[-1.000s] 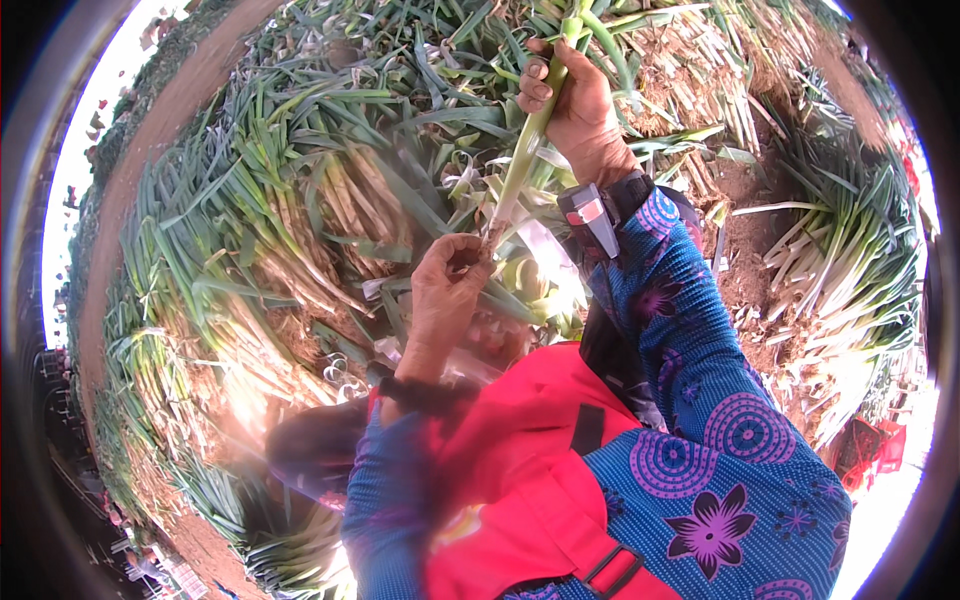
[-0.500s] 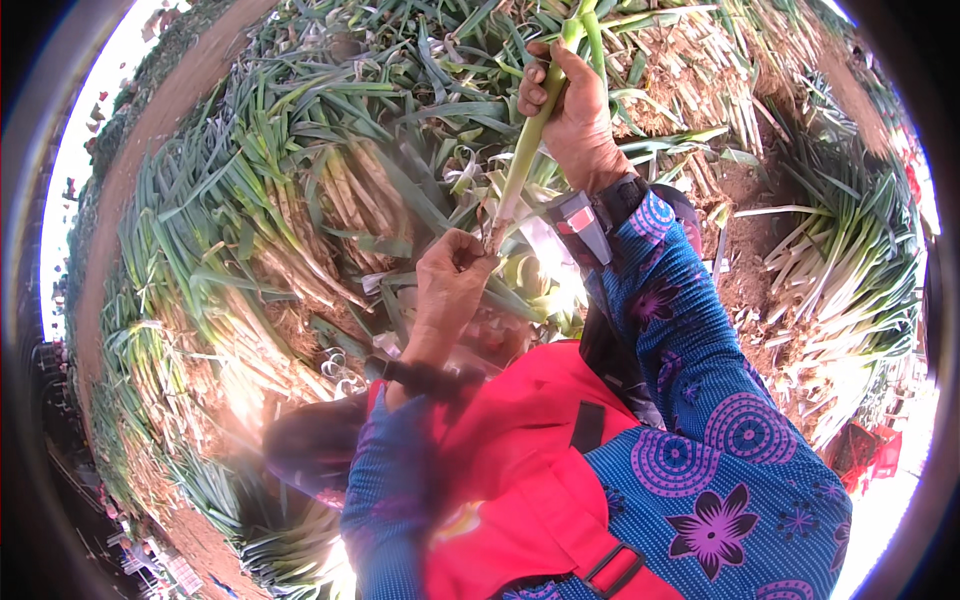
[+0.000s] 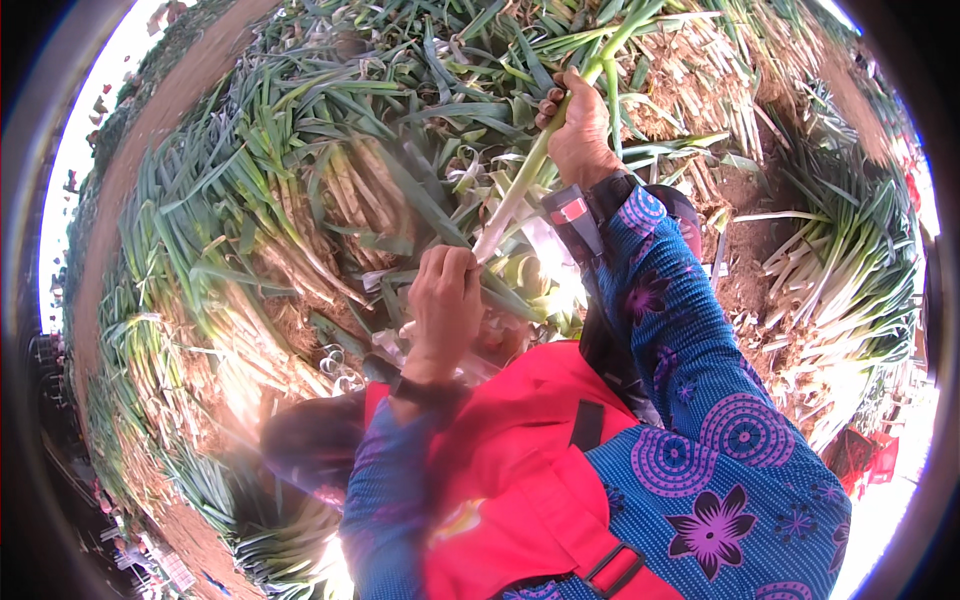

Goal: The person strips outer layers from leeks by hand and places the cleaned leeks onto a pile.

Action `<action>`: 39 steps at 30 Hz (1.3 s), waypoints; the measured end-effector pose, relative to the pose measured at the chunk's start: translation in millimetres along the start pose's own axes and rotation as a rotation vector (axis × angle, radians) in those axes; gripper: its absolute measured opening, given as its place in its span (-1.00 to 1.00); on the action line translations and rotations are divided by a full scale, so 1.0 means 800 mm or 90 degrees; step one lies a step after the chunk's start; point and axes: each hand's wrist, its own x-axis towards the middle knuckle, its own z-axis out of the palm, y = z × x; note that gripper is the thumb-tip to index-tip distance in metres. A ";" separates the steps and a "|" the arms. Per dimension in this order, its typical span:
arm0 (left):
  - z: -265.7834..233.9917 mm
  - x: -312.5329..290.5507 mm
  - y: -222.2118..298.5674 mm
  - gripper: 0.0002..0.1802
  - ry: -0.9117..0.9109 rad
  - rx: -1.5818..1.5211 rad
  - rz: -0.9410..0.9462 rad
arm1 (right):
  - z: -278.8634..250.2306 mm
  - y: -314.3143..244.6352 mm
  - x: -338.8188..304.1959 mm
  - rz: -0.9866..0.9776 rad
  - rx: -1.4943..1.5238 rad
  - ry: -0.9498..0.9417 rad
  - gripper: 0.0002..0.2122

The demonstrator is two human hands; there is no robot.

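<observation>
My right hand [image 3: 582, 125], at the upper middle, is wrapped round a leek [image 3: 518, 195]. The leek slants, its green leaves up and right, its white shaft down and left. At the shaft's lower end is my left hand [image 3: 445, 305], closed with its back showing. Its fingertips, and whatever they hold, are hidden. A pale thin strip [image 3: 404, 342] shows beside the left wrist. Peeled leaves and skins [image 3: 535, 280] lie just below the leek.
Heaps of leeks [image 3: 290, 235] spread over the left. Another pile [image 3: 845, 265] lies on the right beside bare soil [image 3: 745, 255]. Loose green leaves [image 3: 480, 110] cover the ground ahead. A red crate [image 3: 870, 458] stands at the lower right.
The leek's lower shaft looks whiter and cleaner. My left hand has turned from a pinch at the root end to a fist with its back up. My right hand has shifted slightly right and down.
</observation>
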 end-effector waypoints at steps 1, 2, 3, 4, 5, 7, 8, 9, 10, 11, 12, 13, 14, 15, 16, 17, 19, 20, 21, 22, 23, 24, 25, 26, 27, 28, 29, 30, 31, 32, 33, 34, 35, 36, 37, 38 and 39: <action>-0.005 -0.004 -0.001 -0.86 0.009 -0.032 0.006 | -0.002 0.000 0.002 0.001 -0.002 -0.002 -0.84; -0.012 -0.009 -0.001 -0.86 0.012 -0.028 0.006 | -0.002 0.000 0.001 0.031 0.006 0.004 -0.84; -0.019 -0.013 0.000 -0.86 0.047 -0.060 -0.014 | -0.002 0.000 0.001 0.060 0.014 0.009 -0.83; -0.026 -0.018 -0.001 -0.85 0.083 -0.093 -0.034 | -0.003 -0.001 0.000 0.063 0.015 0.005 -0.83; -0.033 -0.022 -0.007 -0.85 0.085 -0.091 -0.036 | -0.003 -0.001 0.000 0.078 0.027 -0.006 -0.83; -0.045 -0.031 -0.019 -0.86 0.179 -0.411 -0.283 | -0.002 -0.001 0.000 0.109 0.050 -0.031 -0.81; -0.059 -0.024 -0.004 -0.88 0.187 -0.569 -0.344 | -0.003 -0.001 -0.002 0.113 0.050 -0.054 -0.80; -0.062 -0.029 -0.013 -0.88 0.192 -0.567 -0.345 | -0.004 -0.002 -0.004 0.117 0.048 -0.057 -0.80; -0.065 -0.035 -0.029 -0.88 0.236 -0.649 -0.408 | -0.005 -0.003 -0.005 0.115 0.045 -0.069 -0.79; -0.072 -0.038 -0.037 -0.88 0.282 -0.731 -0.470 | -0.004 -0.004 -0.006 0.114 0.043 -0.083 -0.78; -0.080 -0.042 -0.040 -0.88 0.293 -0.788 -0.518 | -0.003 -0.005 -0.007 0.116 0.045 -0.096 -0.78; -0.088 -0.049 -0.050 -0.88 0.298 -0.787 -0.517 | -0.002 -0.007 -0.008 0.119 0.045 -0.100 -0.78; -0.094 -0.059 -0.067 -0.88 0.338 -0.845 -0.504 | -0.002 -0.012 -0.008 0.110 0.053 -0.134 -0.78; -0.098 -0.070 -0.088 -0.88 0.373 -0.904 -0.491 | -0.007 -0.018 -0.005 0.099 0.060 -0.165 -0.77; -0.118 -0.086 -0.113 -0.92 0.395 -0.901 -0.488 | -0.008 -0.021 -0.004 0.103 0.072 -0.208 -0.77; -0.142 -0.106 -0.142 -0.94 0.415 -0.900 -0.485 | -0.007 -0.025 -0.004 0.105 0.072 -0.210 -0.77; -0.189 -0.146 -0.191 -0.93 0.443 -0.791 -0.516 | -0.003 -0.032 -0.002 0.089 0.104 -0.293 -0.75; -0.204 -0.149 -0.190 -0.86 0.482 -0.774 -0.545 | -0.002 -0.034 -0.002 0.082 0.106 -0.325 -0.75; -0.203 -0.147 -0.191 -0.86 0.482 -0.775 -0.544 | -0.002 -0.033 -0.002 0.081 0.106 -0.326 -0.75; -0.202 -0.145 -0.192 -0.81 0.348 -0.524 -0.521 | -0.002 -0.032 -0.003 0.084 0.113 -0.347 -0.75; -0.189 -0.126 -0.180 -0.75 0.205 -0.285 -0.483 | -0.009 -0.035 -0.003 0.080 0.113 -0.360 -0.75; -0.172 -0.100 -0.146 -0.63 0.156 -0.323 -0.458 | -0.010 -0.037 -0.006 0.080 0.117 -0.380 -0.75; -0.165 -0.088 -0.141 -0.61 0.094 -0.206 -0.434 | 0.000 -0.031 -0.015 0.090 0.119 -0.388 -0.75; -0.146 -0.057 -0.112 -0.62 0.032 -0.190 -0.383 | -0.002 -0.031 -0.015 0.095 0.115 -0.398 -0.75; -0.129 -0.033 -0.089 -0.64 -0.030 -0.181 -0.362 | -0.001 -0.030 -0.017 0.103 0.114 -0.410 -0.75; -0.110 -0.010 -0.067 -0.65 -0.094 -0.176 -0.338 | -0.003 -0.030 -0.016 0.124 0.133 -0.430 -0.74; -0.100 0.008 -0.038 -0.65 -0.120 -0.171 -0.318 | 0.000 -0.025 -0.018 0.125 0.133 -0.429 -0.74; -0.092 0.019 -0.018 -0.64 -0.141 -0.164 -0.300 | 0.008 -0.016 -0.024 0.118 0.122 -0.413 -0.74; -0.077 0.025 -0.012 -0.64 -0.139 -0.165 -0.302 | 0.012 -0.012 -0.029 0.106 0.108 -0.396 -0.73; -0.061 0.031 -0.009 -0.66 -0.152 -0.169 -0.262 | 0.013 -0.011 -0.029 0.105 0.105 -0.391 -0.73; -0.049 0.035 -0.006 -0.67 -0.164 -0.173 -0.221 | 0.013 -0.011 -0.029 0.104 0.104 -0.389 -0.73; -0.041 0.037 -0.003 -0.67 -0.165 -0.175 -0.222 | 0.014 -0.011 -0.030 0.106 0.101 -0.383 -0.73; -0.033 0.039 0.001 -0.70 -0.145 -0.162 -0.202 | 0.013 -0.013 -0.030 0.107 0.098 -0.375 -0.73; -0.028 0.040 0.003 -0.73 -0.125 -0.148 -0.183 | 0.013 -0.013 -0.031 0.092 0.091 -0.382 -0.73; -0.025 0.042 0.004 -0.73 -0.127 -0.149 -0.183 | 0.013 -0.013 -0.032 0.091 0.091 -0.379 -0.73; -0.023 0.042 0.005 -0.75 -0.129 -0.121 -0.173 | 0.014 -0.013 -0.035 0.082 0.076 -0.372 -0.72; -0.022 0.042 0.005 -0.77 -0.131 -0.093 -0.163 | 0.016 -0.013 -0.038 0.073 0.060 -0.364 -0.72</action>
